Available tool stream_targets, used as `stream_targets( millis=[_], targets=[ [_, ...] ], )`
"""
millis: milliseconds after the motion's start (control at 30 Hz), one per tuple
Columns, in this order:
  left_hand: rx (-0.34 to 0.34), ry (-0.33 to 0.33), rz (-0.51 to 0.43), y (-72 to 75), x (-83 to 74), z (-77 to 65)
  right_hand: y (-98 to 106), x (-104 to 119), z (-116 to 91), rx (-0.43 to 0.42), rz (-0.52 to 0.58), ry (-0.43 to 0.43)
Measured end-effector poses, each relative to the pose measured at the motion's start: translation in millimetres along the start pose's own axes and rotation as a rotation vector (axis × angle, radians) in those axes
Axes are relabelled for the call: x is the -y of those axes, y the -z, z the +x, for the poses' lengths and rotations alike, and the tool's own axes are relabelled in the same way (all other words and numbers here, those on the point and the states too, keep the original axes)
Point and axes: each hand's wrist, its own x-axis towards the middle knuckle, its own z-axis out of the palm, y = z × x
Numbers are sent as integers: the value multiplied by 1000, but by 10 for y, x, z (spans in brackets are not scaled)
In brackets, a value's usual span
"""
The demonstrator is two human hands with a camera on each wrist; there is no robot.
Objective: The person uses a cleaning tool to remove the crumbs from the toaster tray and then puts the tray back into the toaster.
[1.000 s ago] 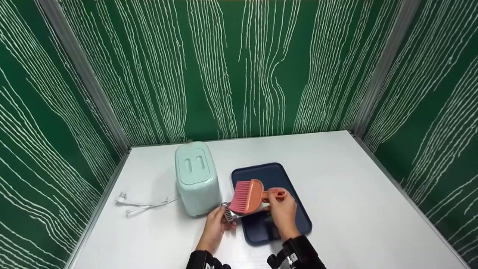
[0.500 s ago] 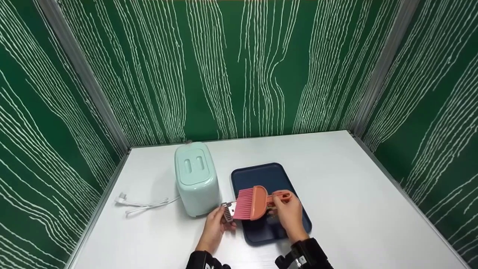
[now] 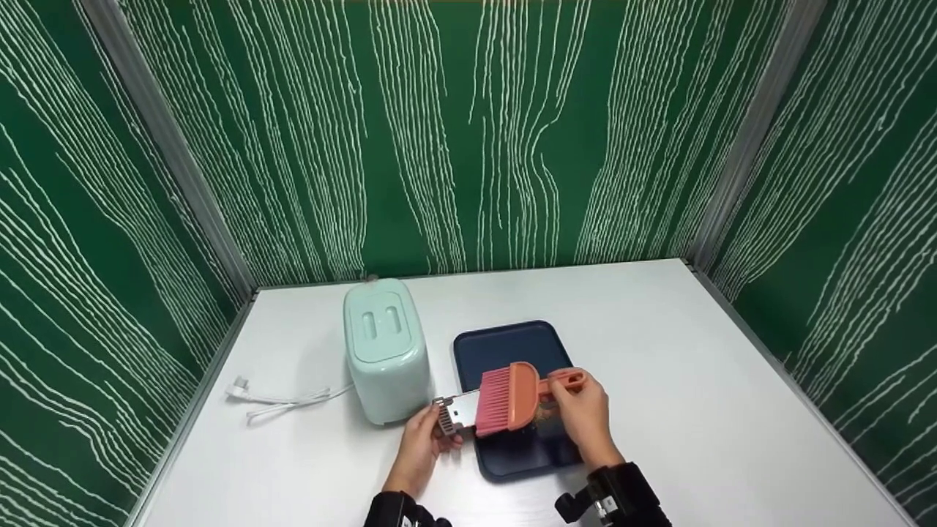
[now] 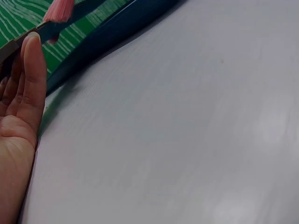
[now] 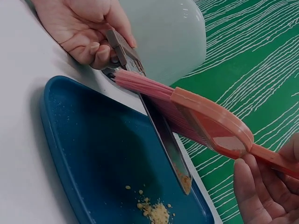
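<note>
My left hand grips the grey slotted end of a flat metal crumb tray, held out over a navy serving tray. In my right hand is the handle of an orange brush. Its pink bristles lie across the crumb tray's upper face. Yellowish crumbs cling to the crumb tray's far end, seen in the right wrist view. Below it, a small heap of crumbs rests on the serving tray. The left wrist view catches only part of the left hand and a bristle tip.
A mint-green toaster with a slotted lid stands left of the navy tray, close to my left hand. Its white cord and plug lie on the white table. Green walls with white lines surround the table.
The brush has moved right along the crumb tray, away from the left hand, baring more metal near the slotted end. The left hand has stayed in place.
</note>
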Motion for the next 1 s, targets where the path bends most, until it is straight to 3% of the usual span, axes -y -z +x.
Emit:
stream_targets(
  millis=[133,500,1000],
  targets=[
    [-1,5,6,3,-1,-10,46,4,19,-8,-46,8],
    [4,-4,11,2,8,-11,159,14,74,-14,-27,30],
    [23,-6,47,8,-3,-26,341,17,156,-95,-174,86]
  ],
)
